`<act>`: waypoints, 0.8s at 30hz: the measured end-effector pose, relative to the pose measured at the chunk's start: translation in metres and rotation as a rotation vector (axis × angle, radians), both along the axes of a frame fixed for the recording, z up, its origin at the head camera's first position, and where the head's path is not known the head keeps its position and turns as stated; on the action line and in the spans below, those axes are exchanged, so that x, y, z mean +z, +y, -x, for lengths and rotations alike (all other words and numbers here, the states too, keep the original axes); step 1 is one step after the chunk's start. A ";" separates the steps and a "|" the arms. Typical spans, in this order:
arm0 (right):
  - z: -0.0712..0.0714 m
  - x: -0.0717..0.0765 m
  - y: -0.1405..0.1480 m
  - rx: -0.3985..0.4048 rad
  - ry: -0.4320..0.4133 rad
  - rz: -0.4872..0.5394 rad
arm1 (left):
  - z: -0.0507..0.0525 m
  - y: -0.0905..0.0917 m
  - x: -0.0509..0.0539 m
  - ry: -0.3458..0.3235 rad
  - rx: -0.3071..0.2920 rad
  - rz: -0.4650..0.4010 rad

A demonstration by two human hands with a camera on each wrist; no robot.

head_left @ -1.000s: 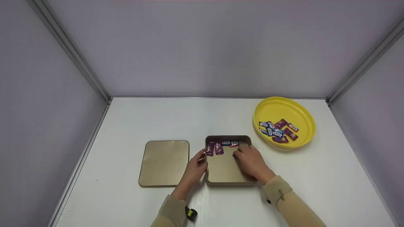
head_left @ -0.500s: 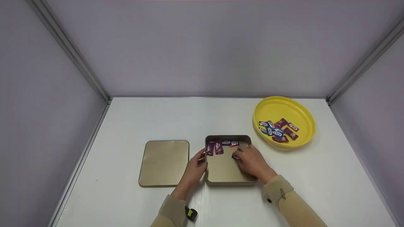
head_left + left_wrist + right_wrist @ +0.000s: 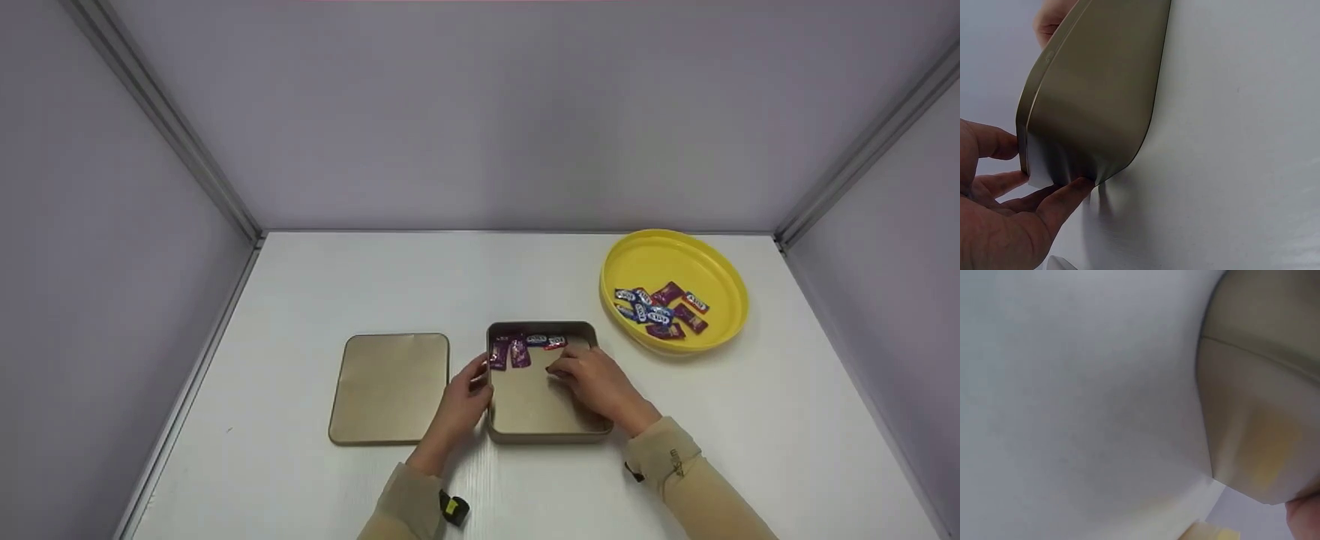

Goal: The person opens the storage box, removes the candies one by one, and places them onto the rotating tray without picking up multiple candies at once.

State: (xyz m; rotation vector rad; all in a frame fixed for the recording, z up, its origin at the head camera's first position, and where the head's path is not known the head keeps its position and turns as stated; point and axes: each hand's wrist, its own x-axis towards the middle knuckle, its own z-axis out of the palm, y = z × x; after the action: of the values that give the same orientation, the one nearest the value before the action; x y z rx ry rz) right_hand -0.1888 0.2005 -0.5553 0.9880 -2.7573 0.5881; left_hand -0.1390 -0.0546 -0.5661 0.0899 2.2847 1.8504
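My left hand (image 3: 466,401) rests against the left side of a gold-coloured tin box (image 3: 536,433). In the left wrist view, several fingers (image 3: 1067,199) touch its outer wall (image 3: 1100,84) and rim. Reaching inside over the right rim, my right hand (image 3: 598,381) pinches a small wrapped candy (image 3: 552,370), mostly hidden by the fingers. Along the box's far wall lie purple candies (image 3: 519,352), a blue candy (image 3: 537,340) and a red-and-blue one (image 3: 555,343). The right wrist view shows mainly the box's outer side (image 3: 1252,410).
A matching gold lid (image 3: 394,390) lies flat left of the box. At the back right, a round yellow tray (image 3: 690,262) holds several purple and blue wrapped candies (image 3: 658,316). Pale panels (image 3: 480,112) enclose the white table (image 3: 375,285) at the back and sides.
My right hand has shifted slightly left inside the box with the candy at its fingertips. The left hand, the lid and the tray stay where they were.
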 end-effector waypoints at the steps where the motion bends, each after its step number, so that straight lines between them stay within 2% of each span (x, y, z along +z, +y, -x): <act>1: -0.001 0.001 0.000 0.002 -0.009 0.011 | 0.000 0.000 0.000 0.003 0.000 -0.006; 7: -0.006 0.009 -0.001 0.008 -0.048 0.038 | -0.001 0.001 0.001 0.006 0.009 -0.028; 13: -0.013 0.022 -0.001 -0.009 -0.115 0.061 | -0.004 0.004 0.018 -0.020 0.016 -0.038; 14: -0.014 0.025 0.000 -0.017 -0.127 0.069 | -0.004 0.003 0.018 -0.015 0.012 -0.031; 16: -0.015 0.030 0.002 -0.027 -0.141 0.093 | -0.003 0.003 0.015 -0.009 0.008 -0.028; 20: -0.016 0.039 0.010 -0.056 -0.161 0.146 | 0.000 0.000 0.002 -0.007 0.006 -0.019; 24: -0.014 0.046 0.022 -0.118 -0.173 0.195 | 0.000 0.000 0.001 -0.018 0.005 -0.039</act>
State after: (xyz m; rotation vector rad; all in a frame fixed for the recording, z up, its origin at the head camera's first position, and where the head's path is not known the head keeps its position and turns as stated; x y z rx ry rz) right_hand -0.1746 0.2224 -0.5091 0.7599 -2.8109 0.9418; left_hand -0.1388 -0.0546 -0.5649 0.0726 2.2392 1.8910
